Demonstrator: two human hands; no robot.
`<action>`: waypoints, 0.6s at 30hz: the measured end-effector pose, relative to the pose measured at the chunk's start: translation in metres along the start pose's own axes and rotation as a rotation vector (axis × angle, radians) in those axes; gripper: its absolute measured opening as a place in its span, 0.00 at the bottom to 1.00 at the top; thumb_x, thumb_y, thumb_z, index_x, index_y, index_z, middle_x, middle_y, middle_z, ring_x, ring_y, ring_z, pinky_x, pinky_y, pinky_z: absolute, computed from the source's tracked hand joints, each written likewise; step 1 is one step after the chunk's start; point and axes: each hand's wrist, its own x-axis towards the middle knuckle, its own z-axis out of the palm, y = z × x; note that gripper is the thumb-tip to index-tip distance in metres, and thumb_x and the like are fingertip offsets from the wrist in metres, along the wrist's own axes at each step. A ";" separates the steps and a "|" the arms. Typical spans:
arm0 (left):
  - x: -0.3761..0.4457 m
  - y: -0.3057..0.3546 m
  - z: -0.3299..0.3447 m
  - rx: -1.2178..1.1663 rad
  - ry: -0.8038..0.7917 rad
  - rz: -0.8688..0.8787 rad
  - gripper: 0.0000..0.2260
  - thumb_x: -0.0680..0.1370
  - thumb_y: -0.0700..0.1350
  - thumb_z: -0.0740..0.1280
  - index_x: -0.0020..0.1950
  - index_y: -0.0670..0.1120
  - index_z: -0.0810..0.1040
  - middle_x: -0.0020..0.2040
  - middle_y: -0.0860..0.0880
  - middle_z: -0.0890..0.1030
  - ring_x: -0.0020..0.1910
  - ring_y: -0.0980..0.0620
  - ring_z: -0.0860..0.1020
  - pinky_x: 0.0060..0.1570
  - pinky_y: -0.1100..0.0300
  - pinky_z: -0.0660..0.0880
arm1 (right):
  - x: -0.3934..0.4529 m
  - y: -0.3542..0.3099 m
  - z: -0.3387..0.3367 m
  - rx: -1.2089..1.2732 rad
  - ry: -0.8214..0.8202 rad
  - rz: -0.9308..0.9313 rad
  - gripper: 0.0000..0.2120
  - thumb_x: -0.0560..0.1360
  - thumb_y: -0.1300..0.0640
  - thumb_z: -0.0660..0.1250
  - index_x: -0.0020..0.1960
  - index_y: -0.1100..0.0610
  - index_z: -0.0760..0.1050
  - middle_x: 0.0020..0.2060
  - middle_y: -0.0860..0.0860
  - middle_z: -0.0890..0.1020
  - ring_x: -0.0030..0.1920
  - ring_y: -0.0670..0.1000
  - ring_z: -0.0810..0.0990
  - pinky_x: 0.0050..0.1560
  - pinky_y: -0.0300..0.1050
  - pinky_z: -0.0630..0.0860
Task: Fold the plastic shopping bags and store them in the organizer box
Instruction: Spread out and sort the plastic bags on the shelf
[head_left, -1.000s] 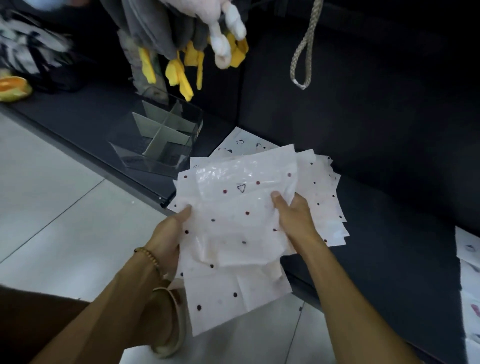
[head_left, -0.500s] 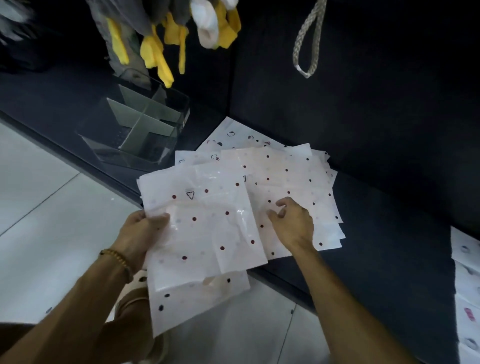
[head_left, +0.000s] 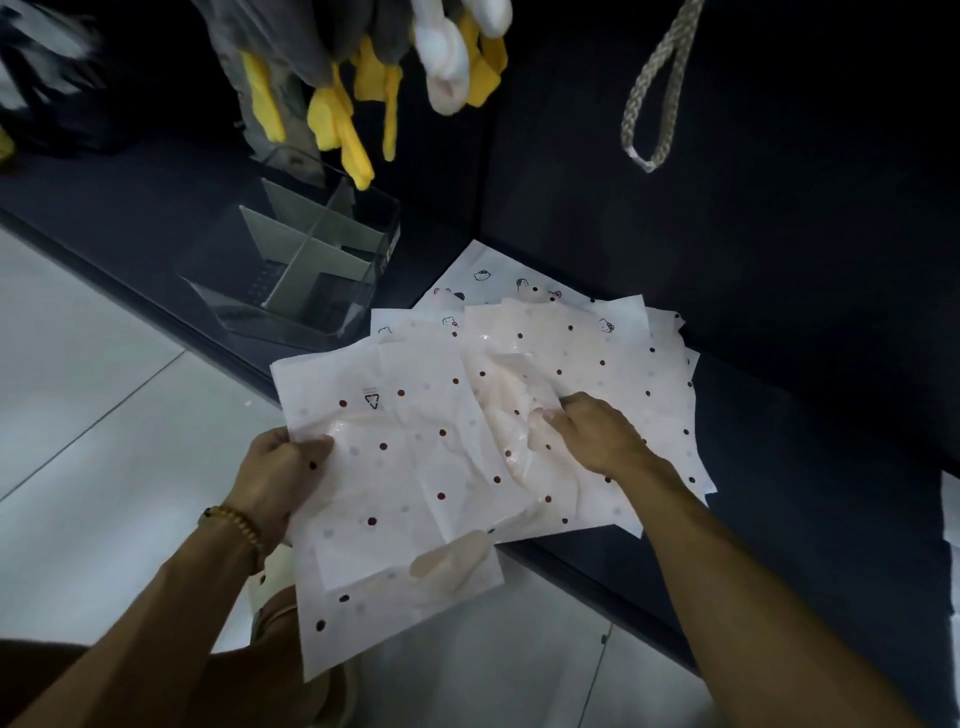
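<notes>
A white plastic bag with dark red dots (head_left: 410, 478) hangs over the edge of the dark shelf (head_left: 810, 530). My left hand (head_left: 275, 478) grips its left edge, thumb on top. My right hand (head_left: 597, 436) pinches the crumpled top bag of the stack of dotted bags (head_left: 587, 364) lying on the shelf. Under that stack lie white bags with small cartoon prints (head_left: 483, 280). The clear organizer box (head_left: 301, 260) with grey dividers stands on the shelf to the left of the bags, and nothing is visible in its compartments.
Grey and yellow plush toys (head_left: 343, 88) hang above the box. A braided rope loop (head_left: 654, 98) hangs at the upper right. More white bags (head_left: 953, 525) show at the right edge. Pale floor tiles (head_left: 93, 415) lie below the shelf, with my sandalled foot (head_left: 280, 613) under the bag.
My left hand has drawn the dotted bag leftward off the stack. My right hand let go of it, moved onto the stack and now pinches the top bag there.
</notes>
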 end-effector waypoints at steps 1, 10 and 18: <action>0.000 0.000 0.000 0.008 0.007 0.006 0.04 0.77 0.37 0.64 0.44 0.44 0.77 0.43 0.43 0.81 0.41 0.39 0.79 0.38 0.50 0.77 | -0.002 -0.001 -0.003 0.018 -0.018 0.008 0.16 0.82 0.47 0.55 0.47 0.57 0.74 0.44 0.53 0.78 0.47 0.56 0.78 0.45 0.47 0.73; -0.015 0.000 0.008 -0.020 -0.052 0.052 0.06 0.78 0.36 0.63 0.47 0.45 0.79 0.47 0.44 0.82 0.44 0.42 0.81 0.46 0.46 0.78 | -0.037 -0.088 -0.016 0.619 0.385 -0.135 0.23 0.73 0.57 0.67 0.27 0.53 0.56 0.21 0.44 0.59 0.24 0.47 0.63 0.25 0.39 0.61; -0.026 0.000 0.001 -0.238 -0.325 -0.045 0.15 0.81 0.54 0.59 0.59 0.48 0.78 0.51 0.43 0.84 0.49 0.42 0.83 0.45 0.48 0.81 | -0.066 -0.175 0.034 0.746 -0.215 -0.193 0.15 0.77 0.40 0.61 0.55 0.47 0.79 0.46 0.38 0.79 0.49 0.40 0.77 0.47 0.36 0.71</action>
